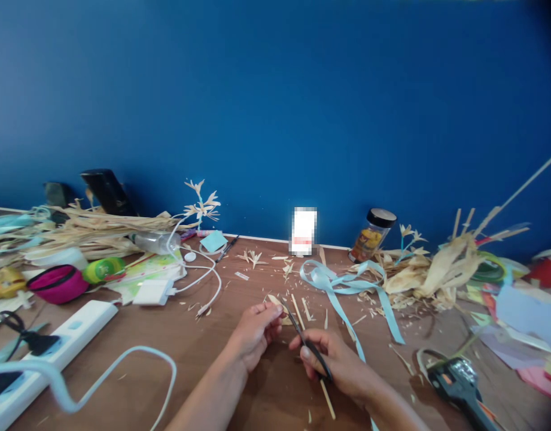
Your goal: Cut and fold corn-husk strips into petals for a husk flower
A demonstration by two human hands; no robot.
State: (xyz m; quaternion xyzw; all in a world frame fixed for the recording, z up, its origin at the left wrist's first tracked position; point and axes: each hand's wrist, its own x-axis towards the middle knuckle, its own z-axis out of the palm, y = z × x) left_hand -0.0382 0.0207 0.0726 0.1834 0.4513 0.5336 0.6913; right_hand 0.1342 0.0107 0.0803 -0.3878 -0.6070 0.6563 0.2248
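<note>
My left hand [257, 335] pinches a small pale piece of dried husk [273, 300] between thumb and fingers, its pointed tip sticking up. In my right hand [335, 362] are dark-handled scissors [319, 359], with the blades reaching up and left toward the husk piece. Whether the blades touch it I cannot tell. A thin pale stick [328, 400] runs beneath the scissors and right hand; its middle is hidden. Husk scraps [306, 309] lie on the table just beyond both hands.
Light blue ribbon [338, 299] trails beside my right hand. A glue gun [459, 383] lies at right, below a husk bundle [454, 263] and near a jar [374, 233]. At left are a power strip [78, 335], a white cable [167, 359] and a husk flower [202, 206].
</note>
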